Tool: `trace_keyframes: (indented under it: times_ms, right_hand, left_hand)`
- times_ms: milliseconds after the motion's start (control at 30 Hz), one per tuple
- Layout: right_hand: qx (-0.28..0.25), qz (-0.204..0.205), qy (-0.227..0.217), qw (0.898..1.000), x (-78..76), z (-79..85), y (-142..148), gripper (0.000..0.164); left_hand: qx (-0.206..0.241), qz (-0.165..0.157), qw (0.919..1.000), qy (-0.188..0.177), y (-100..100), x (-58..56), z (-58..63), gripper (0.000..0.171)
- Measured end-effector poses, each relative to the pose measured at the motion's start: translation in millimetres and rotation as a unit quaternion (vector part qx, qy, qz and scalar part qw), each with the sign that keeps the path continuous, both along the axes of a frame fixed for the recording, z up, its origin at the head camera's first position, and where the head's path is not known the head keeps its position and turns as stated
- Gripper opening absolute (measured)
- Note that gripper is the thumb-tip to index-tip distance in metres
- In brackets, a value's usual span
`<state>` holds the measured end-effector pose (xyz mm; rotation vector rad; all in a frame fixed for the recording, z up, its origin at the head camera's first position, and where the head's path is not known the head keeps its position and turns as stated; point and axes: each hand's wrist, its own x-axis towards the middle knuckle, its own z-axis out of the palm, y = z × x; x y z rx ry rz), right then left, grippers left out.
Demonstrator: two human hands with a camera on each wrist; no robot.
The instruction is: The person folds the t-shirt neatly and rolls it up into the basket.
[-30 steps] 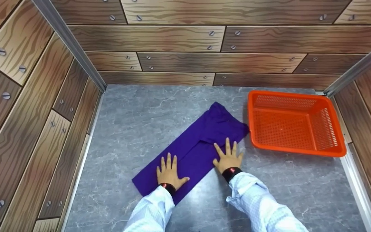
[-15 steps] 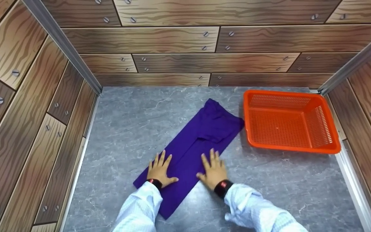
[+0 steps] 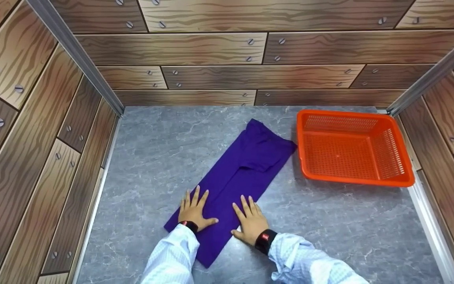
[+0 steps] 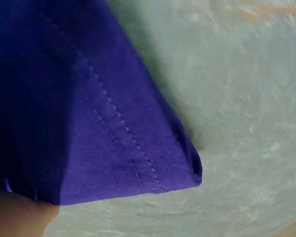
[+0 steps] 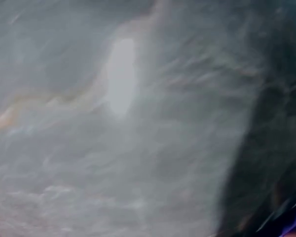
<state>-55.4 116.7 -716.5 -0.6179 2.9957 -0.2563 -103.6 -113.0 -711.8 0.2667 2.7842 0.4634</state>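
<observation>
A purple short-sleeved shirt, folded into a long strip, lies diagonally on the grey tabletop, its folded sleeve part towards the back. My left hand rests on its lower left edge with the fingers spread. Along the lower right edge, my right hand touches the cloth with straight, spread fingers. In the left wrist view the shirt's stitched hem ends in a folded corner, with part of my hand at the lower left. The right wrist view is blurred and shows mostly tabletop.
An orange perforated plastic basket stands at the back right, close to the shirt's far end. Wood-patterned panels wall the grey tabletop at the back and both sides.
My right hand has slid down the shirt's right edge towards me. My left hand has shifted left to the other edge. The shirt lies flatter by the sleeve; the view has shifted slightly.
</observation>
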Motion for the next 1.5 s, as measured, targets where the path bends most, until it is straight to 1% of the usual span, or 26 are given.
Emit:
trace_keyframes:
  times_ms: [200, 300, 400, 533, 600, 733, 833, 900, 1000, 1133, 1233, 1367, 1433, 1500]
  right_hand:
    - [-0.011, 0.002, -0.007, 1.0, -8.9, 0.5, 10, 0.087]
    - [-0.004, 0.002, 0.001, 1.0, -14.5, 0.9, 16, 0.086]
    - [0.006, -0.003, -0.002, 1.0, -20.4, 2.3, 23, 0.086]
    - [0.011, -0.012, -0.019, 1.0, -28.3, 6.5, 34, 0.089]
    - [0.019, -0.017, -0.031, 0.999, -32.1, 9.1, 39, 0.092]
    - [0.019, -0.03, -0.052, 0.998, -39.0, 14.5, 51, 0.093]
    - [0.009, -0.049, -0.061, 0.997, -42.7, 17.3, 60, 0.087]
    - [0.014, -0.066, -0.064, 0.996, -44.5, 18.1, 65, 0.081]
    - [0.013, -0.085, -0.056, 0.995, -46.3, 18.0, 71, 0.076]
    - [0.018, -0.096, -0.053, 0.994, -48.2, 17.9, 75, 0.077]
    - [0.017, -0.106, -0.06, 0.992, -48.9, 17.9, 78, 0.079]
    - [0.02, -0.115, -0.064, 0.991, -50.7, 16.9, 81, 0.079]
    - [0.023, -0.118, -0.066, 0.991, -51.8, 17.1, 82, 0.079]
    - [0.023, -0.118, -0.057, 0.991, -51.2, 16.7, 81, 0.079]
  left_hand:
    - [-0.02, 0.026, 0.9994, 0.007, 11, 5.0, -3.5, 0.103]
    - [-0.029, 0.048, 0.9983, 0.012, 19, 8.2, -3.2, 0.103]
    - [-0.029, 0.073, 0.9967, 0.022, 28, 11.8, -3.2, 0.104]
    - [-0.029, 0.094, 0.9945, 0.036, 42, 16.5, -7.4, 0.107]
    - [-0.028, 0.096, 0.9943, 0.037, 49, 18.6, -9.9, 0.109]
    - [-0.012, 0.083, 0.9958, 0.038, 60, 22.3, -10.4, 0.111]
    - [-0.014, 0.061, 0.9972, 0.041, 65, 24.7, -8.8, 0.111]
    - [-0.012, 0.046, 0.9978, 0.045, 68, 26.2, -7.9, 0.111]
    - [-0.005, 0.028, 0.9988, 0.039, 72, 28.0, -6.5, 0.109]
    - [0.004, 0.01, 0.9994, 0.033, 76, 30.3, -3.8, 0.107]
    - [0.006, 0.001, 0.9992, 0.039, 80, 32.9, -2.5, 0.107]
    - [0.0, -0.007, 0.9989, 0.046, 84, 36.9, -4.6, 0.109]
    - [-0.005, -0.012, 0.9989, 0.044, 86, 38.9, -4.7, 0.109]
    - [-0.005, -0.019, 0.9987, 0.047, 86, 40.7, -5.0, 0.109]
